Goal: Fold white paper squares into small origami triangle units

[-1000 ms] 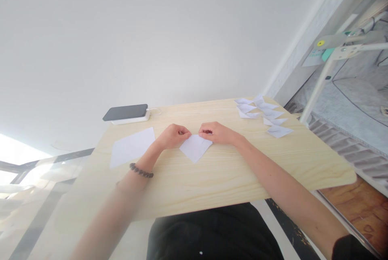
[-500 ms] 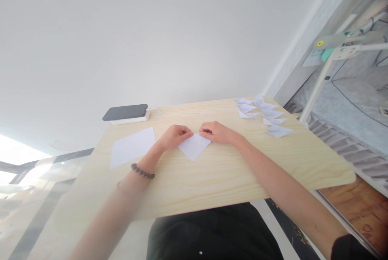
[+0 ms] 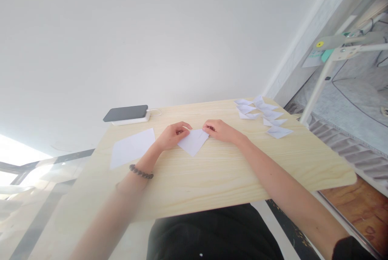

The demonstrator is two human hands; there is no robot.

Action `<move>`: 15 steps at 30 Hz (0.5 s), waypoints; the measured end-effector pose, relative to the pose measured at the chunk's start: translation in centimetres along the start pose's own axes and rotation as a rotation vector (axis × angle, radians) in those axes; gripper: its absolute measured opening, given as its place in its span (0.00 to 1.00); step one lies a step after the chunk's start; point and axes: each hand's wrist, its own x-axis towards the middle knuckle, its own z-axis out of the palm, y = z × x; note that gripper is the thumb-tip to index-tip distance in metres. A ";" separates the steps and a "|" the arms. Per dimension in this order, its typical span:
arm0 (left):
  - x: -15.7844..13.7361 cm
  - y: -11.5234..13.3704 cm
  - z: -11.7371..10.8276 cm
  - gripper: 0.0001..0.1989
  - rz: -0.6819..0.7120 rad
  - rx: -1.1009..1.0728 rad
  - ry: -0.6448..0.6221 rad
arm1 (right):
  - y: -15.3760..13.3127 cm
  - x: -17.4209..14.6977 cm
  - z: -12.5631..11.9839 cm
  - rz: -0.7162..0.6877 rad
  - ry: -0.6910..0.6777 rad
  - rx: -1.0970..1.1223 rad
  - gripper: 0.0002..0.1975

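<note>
A skewed fold was the likeliest trouble, I judged: if one hand pulled harder than the other, the small, folded, pointed piece of white paper could have twisted or slid over the pale wood-grain tabletop. It was between my hands, its point toward me. My right hand was curled, thumb and fingertips pinching its upper right corner. My left hand was loosely bent, thumb against the upper left edge, forefinger slightly raised; whether its hidden fingers gripped too, I couldn't tell.
</note>
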 end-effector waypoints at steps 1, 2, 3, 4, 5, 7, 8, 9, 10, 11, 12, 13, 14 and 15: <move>-0.1 0.0 -0.1 0.15 0.014 -0.010 -0.013 | 0.1 0.0 0.0 -0.007 0.017 -0.010 0.10; -0.2 -0.1 -0.2 0.15 0.017 -0.007 -0.029 | 0.1 0.1 0.0 -0.014 0.030 -0.022 0.10; -0.3 -0.1 -0.3 0.15 0.012 0.005 -0.049 | 0.2 0.1 0.1 -0.018 0.039 -0.036 0.09; -0.3 -0.2 -0.3 0.15 0.005 0.022 -0.067 | 0.4 0.1 0.1 -0.021 0.045 -0.050 0.09; -0.4 -0.3 -0.4 0.15 0.002 0.040 -0.076 | 0.5 0.1 0.2 -0.023 0.047 -0.065 0.10; -0.4 -0.5 -0.4 0.15 0.025 0.085 -0.069 | 0.8 0.1 0.4 -0.019 0.064 -0.095 0.10; -0.3 -0.7 -0.4 0.14 0.051 0.110 -0.058 | 1.0 0.1 0.5 -0.017 0.088 -0.113 0.09; -0.3 -0.8 -0.4 0.14 0.085 0.138 -0.043 | 1.1 0.1 0.6 -0.018 0.123 -0.133 0.09; -0.2 -0.9 -0.4 0.13 0.122 0.168 -0.028 | 1.1 0.1 0.7 -0.023 0.163 -0.153 0.11; -0.1 -1.1 -0.3 0.12 0.160 0.202 -0.014 | 1.1 0.1 0.8 -0.035 0.199 -0.171 0.14; -0.1 -1.3 -0.3 0.12 0.196 0.239 0.002 | 1.0 0.0 0.8 -0.055 0.223 -0.181 0.17; 0.0 -1.4 -0.3 0.11 0.230 0.279 0.025 | 0.9 0.0 0.8 -0.082 0.225 -0.182 0.18; 0.0 -1.6 -0.4 0.11 0.261 0.324 0.045 | 0.6 -0.1 0.8 -0.113 0.206 -0.173 0.17; 0.0 -1.7 -0.4 0.11 0.285 0.371 0.059 | 0.4 -0.1 0.8 -0.143 0.173 -0.154 0.14</move>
